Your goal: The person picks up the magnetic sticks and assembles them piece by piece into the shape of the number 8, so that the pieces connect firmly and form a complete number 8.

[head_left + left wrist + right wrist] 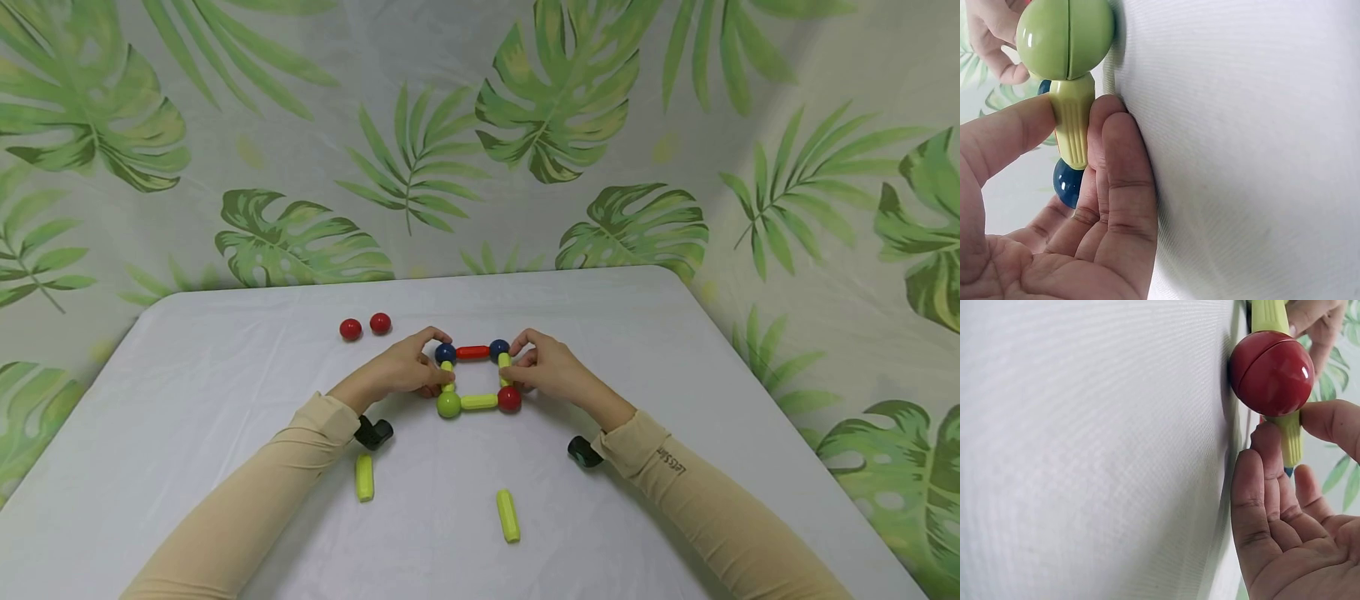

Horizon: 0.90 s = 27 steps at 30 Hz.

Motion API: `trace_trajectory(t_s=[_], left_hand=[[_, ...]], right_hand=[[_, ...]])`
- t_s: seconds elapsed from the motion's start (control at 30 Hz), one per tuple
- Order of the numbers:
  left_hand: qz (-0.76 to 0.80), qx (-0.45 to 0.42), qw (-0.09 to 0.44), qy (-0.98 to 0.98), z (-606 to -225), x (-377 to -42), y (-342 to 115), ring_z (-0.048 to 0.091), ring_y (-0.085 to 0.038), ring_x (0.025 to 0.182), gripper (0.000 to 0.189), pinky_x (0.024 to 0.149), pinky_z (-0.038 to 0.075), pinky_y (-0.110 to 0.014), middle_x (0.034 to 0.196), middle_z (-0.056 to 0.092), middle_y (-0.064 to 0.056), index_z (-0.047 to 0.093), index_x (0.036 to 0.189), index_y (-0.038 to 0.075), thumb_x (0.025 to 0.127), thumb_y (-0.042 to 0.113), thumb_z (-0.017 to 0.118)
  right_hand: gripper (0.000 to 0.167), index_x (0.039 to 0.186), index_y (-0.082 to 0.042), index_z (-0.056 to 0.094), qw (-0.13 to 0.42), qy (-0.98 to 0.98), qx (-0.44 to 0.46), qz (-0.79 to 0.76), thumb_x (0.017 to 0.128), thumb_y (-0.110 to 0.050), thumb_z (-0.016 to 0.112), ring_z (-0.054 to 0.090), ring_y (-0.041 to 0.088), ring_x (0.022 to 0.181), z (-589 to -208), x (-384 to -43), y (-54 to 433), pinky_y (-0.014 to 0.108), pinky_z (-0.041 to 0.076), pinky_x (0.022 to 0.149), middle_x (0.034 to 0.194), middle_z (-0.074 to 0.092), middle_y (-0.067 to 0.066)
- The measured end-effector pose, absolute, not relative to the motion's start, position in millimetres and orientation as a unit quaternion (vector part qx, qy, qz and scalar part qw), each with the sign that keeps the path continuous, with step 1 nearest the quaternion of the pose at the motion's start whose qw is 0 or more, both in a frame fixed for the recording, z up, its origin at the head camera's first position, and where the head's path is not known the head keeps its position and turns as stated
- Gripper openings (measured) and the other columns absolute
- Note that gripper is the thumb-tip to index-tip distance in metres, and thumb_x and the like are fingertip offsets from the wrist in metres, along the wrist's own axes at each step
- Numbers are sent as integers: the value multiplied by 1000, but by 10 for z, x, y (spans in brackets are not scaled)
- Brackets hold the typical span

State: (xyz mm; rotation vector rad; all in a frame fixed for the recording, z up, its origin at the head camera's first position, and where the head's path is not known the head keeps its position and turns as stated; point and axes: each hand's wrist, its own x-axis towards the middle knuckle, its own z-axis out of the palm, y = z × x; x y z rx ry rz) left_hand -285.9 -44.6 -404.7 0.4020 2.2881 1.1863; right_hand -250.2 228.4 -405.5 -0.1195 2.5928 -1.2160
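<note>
A four-sided frame of rods and balls lies on the white table. My left hand [405, 365] pinches its left yellow-green rod [1072, 125] between thumb and fingers. That rod joins a green ball [449, 405] at the near corner to a blue ball [446, 354] at the far one. With thumb and fingertips my right hand [553, 368] pinches the right yellow-green rod [1292, 439], between a red ball [509, 398] and another blue ball [499, 349]. A red rod [473, 352] forms the far side; a yellow-green rod [479, 402] forms the near side.
Two loose red balls, a left one [350, 329] and a right one [380, 323], sit beyond my left hand. Nearer me lie two loose yellow-green rods, one at left [364, 477] and one at centre [507, 516]. A leaf-patterned cloth [420, 242] hangs behind the table [247, 358].
</note>
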Motion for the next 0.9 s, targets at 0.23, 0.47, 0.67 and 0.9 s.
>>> trace_trajectory(t_s=[0.23,0.47,0.67,0.9], left_hand=[[439,148,271,844,-4054,-2875,-458,69,-16,80,62,77,59,-27,96,76,-10,44,153,15,100,22,76],[439,143,272,844,-4064,-2889,-453,69,-16,80,62,77,58,-26,97,76,-10,44,153,16,100,22,76],[443,142,272,842,-4067,-2888,-448,69,-16,79,62,77,58,-26,97,76,-10,44,153,15,100,21,76],[444,141,273,842,-4055,-2876,-447,69,-16,80,62,77,59,-26,99,76,-10,43,154,16,101,21,75]], right_hand=[[33,120,-9,58,148,897,-36,-415,99,-26,77,67,15,76,-4082,-2511,2272,25,53,70,91,74,5],[32,117,-8,58,151,898,-40,-412,99,-26,78,66,16,74,-4082,-2518,2265,25,51,68,86,71,4],[31,115,-9,60,152,898,-37,-410,98,-27,78,66,16,72,-4080,-2521,2264,25,49,67,83,68,2],[30,114,-9,60,152,898,-35,-411,98,-27,78,66,15,73,-4101,-2537,2260,25,50,67,85,68,2]])
